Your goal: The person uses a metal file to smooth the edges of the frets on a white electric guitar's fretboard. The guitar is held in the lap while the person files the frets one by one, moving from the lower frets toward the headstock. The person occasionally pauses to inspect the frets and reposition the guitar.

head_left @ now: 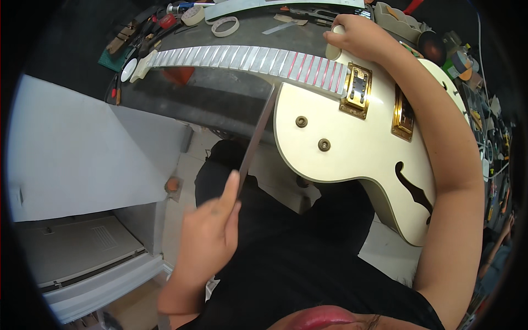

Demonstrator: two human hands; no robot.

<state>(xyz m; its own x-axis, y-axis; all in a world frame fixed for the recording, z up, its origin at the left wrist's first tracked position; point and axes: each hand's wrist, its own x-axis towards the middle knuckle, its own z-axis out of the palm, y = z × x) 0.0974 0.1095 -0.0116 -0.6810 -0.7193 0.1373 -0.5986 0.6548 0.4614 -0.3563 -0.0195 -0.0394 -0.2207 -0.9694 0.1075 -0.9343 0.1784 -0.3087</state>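
A cream hollow-body electric guitar (319, 113) lies across the dark workbench, neck toward the left, with gold pickups and f-shaped holes. Pale masking covers its fretboard (247, 59) between the shiny frets; several strips near the body end are marked red. My left hand (212, 236) is closed round the lower end of a long flat file (256, 140), index finger stretched along it. The file's far tip reaches the edge where neck and body meet; whether it touches cannot be told. At the far side, my right hand (360, 38) grips the guitar's horn.
Tape rolls (225, 26), hand tools and a long metal straightedge (275, 8) lie along the bench's far side. A white cabinet (93, 148) stands at left. Crowded tools and bottles (459, 63) line the right. Another person's arm (498, 245) shows at the right rim.
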